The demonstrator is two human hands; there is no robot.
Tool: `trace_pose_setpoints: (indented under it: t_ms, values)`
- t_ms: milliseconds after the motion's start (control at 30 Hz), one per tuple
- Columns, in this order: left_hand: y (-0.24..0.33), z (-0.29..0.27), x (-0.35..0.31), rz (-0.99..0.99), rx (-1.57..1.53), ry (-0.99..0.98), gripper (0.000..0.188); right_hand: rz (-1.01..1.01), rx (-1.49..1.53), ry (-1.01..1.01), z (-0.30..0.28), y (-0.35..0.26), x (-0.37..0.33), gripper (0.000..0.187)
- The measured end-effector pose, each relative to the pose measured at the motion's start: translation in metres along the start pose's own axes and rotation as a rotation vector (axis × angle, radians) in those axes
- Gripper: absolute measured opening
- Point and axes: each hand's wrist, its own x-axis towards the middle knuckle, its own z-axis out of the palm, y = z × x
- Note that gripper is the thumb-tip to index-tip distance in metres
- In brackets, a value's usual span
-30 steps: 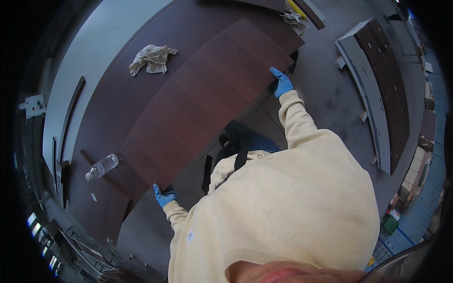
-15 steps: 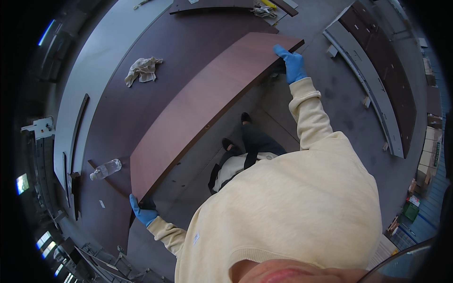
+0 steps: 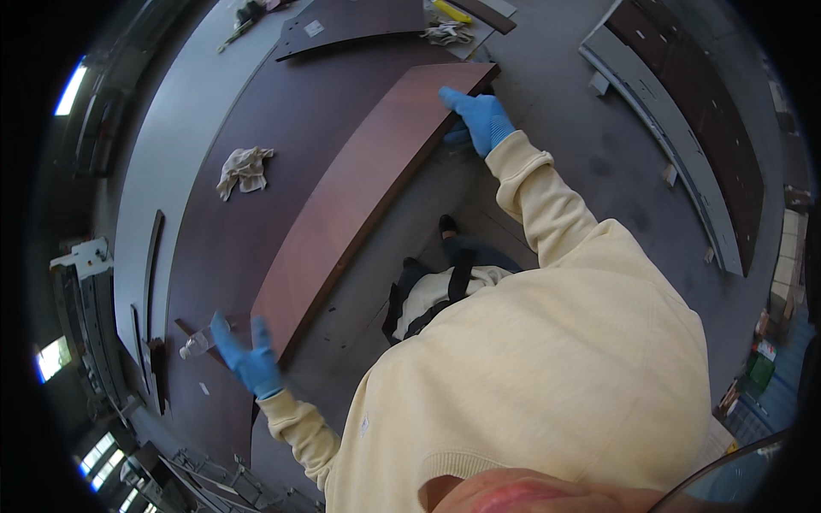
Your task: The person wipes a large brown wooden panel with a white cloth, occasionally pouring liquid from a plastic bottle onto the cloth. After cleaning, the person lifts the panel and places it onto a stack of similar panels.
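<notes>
A long reddish-brown panel (image 3: 342, 205) lies at a slant along the near edge of a darker brown board (image 3: 214, 239). At its far right end, my right hand (image 3: 483, 120) in a blue glove grips the edge, thumb over the top face and fingers at the underside. My left hand (image 3: 254, 363), also gloved in blue, is off the panel's near left end with its fingers spread and nothing in it. Just behind the left hand lies a clear plastic bottle (image 3: 197, 344), partly covered by the fingers.
A crumpled cloth (image 3: 245, 171) rests on the dark board. Beyond it are a pale board (image 3: 154, 197), narrow dark strips (image 3: 154, 265) and another dark panel (image 3: 351, 30). A glove (image 3: 446, 32) lies at the far edge. Stacked dark panels (image 3: 693, 111) stand to the right.
The panel has shifted left, farther over the dark board. My left hand has let go of its near end and opened. My right hand has moved left with the far end.
</notes>
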Motion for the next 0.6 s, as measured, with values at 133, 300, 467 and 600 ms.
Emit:
trace_pose_setpoints:
  t_ms: [133, 300, 467, 600]
  values:
    - [0.130, 0.070, 0.003, 0.528, 0.295, -0.407, 0.081, 0.097, 0.025, 0.012, -0.005, -0.005, -0.009, 0.042]
    - [0.075, 0.112, 0.017, 0.723, 0.184, -0.315, 0.063, -0.007, 0.093, 0.002, 0.002, 0.002, -0.013, 0.044]
    - [0.078, 0.085, 0.073, 0.512, 0.127, -0.484, 0.055, -0.044, 0.131, -0.065, 0.017, -0.027, -0.017, 0.050]
    - [0.104, 0.081, 0.149, 0.423, -0.062, -0.558, 0.037, -0.171, 0.037, -0.033, -0.004, 0.017, 0.001, 0.050]
